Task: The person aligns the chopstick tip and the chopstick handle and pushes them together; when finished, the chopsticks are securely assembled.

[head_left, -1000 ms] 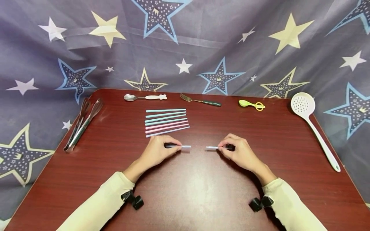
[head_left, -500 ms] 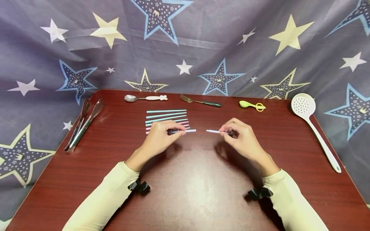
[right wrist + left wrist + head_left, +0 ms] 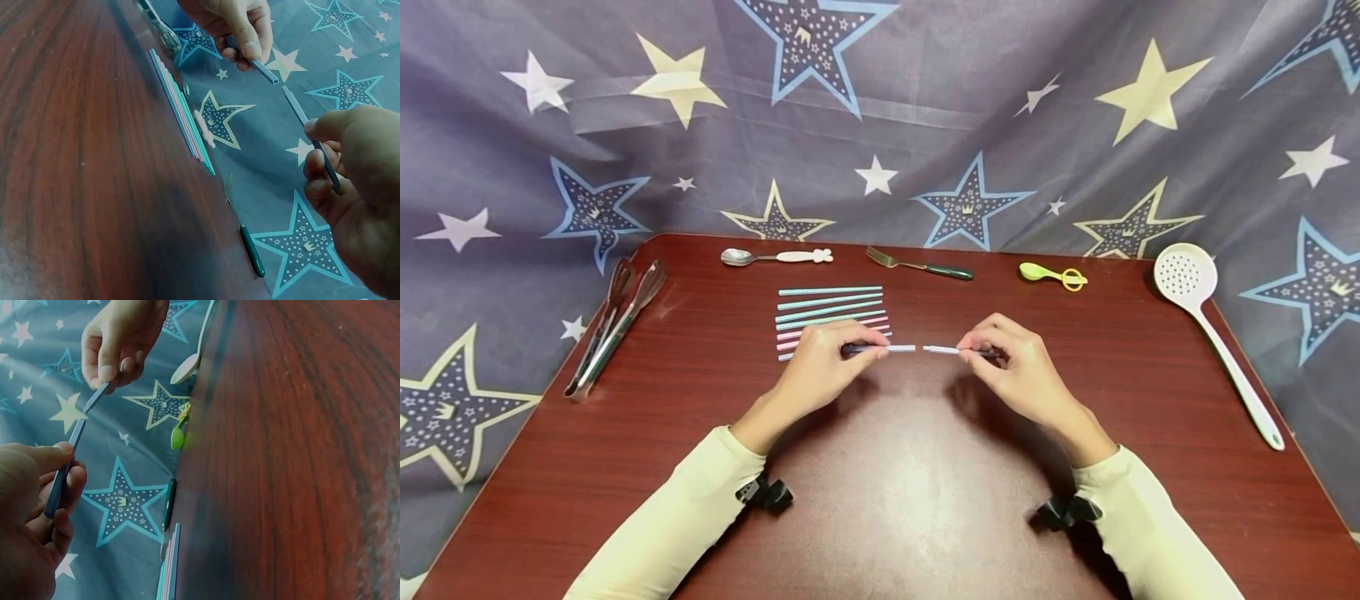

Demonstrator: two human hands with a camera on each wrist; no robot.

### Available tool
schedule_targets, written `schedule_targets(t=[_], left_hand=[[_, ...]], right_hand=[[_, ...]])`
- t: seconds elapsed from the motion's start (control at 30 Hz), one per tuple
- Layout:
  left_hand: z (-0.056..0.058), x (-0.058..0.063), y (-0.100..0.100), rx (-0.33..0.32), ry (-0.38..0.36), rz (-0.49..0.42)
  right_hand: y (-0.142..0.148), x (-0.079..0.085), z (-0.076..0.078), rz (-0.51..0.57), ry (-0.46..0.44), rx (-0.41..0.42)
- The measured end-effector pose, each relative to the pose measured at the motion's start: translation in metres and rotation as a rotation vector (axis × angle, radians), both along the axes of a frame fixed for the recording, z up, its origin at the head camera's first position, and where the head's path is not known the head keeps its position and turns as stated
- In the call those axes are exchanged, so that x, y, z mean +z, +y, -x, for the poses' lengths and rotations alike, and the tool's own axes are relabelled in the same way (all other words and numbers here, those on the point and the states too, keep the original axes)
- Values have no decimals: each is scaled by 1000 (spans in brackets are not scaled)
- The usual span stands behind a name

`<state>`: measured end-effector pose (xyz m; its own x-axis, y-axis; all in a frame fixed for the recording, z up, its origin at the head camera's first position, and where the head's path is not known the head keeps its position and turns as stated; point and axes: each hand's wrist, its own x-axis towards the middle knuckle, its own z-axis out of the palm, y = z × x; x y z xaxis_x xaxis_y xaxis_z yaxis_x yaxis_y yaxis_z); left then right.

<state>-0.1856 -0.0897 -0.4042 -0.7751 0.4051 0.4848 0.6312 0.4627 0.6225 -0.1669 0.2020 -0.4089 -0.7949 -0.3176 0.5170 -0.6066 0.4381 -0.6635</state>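
Observation:
My left hand (image 3: 820, 362) pinches a short blue-grey stick (image 3: 902, 347) between thumb and fingertips. Opposite it, my right hand (image 3: 1022, 367) pinches a second short blue-grey stick (image 3: 942, 350), whose inner end looks narrower. The two ends point at each other almost in line, with a small gap between them. In the right wrist view, the left stick (image 3: 264, 70) shows a flat, squarish end just apart from the tip of the right stick (image 3: 297, 107). Both sticks are held above the table. Each one's outer part lies partly hidden behind the fingers.
Behind my left hand lies a row of teal, pink and blue sticks (image 3: 831, 304), partly covered by it. Along the back are a spoon (image 3: 797, 256), a fork (image 3: 951, 270) and a green spoon (image 3: 1037, 270). Tongs (image 3: 617, 329) lie left, a white skimmer (image 3: 1232, 358) right.
Both hands have moved farther from the body, up off the tabletop. The two sticks have come closer together, and the gap between their ends has shrunk.

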Motion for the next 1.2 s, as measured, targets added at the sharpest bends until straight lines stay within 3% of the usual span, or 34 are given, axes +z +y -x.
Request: schedule_targets(t=[0.53,0.97,1.2], left_hand=[[-5,-2,5,3,-16,20],[-4,-6,7,11,36,26],[-4,-5,5,17,28,2]], right_hand=[[-7,-5,-2,10,34,19],[-9,-7,-2,-36,63,3],[-11,-6,-2,-18,35,-8]])
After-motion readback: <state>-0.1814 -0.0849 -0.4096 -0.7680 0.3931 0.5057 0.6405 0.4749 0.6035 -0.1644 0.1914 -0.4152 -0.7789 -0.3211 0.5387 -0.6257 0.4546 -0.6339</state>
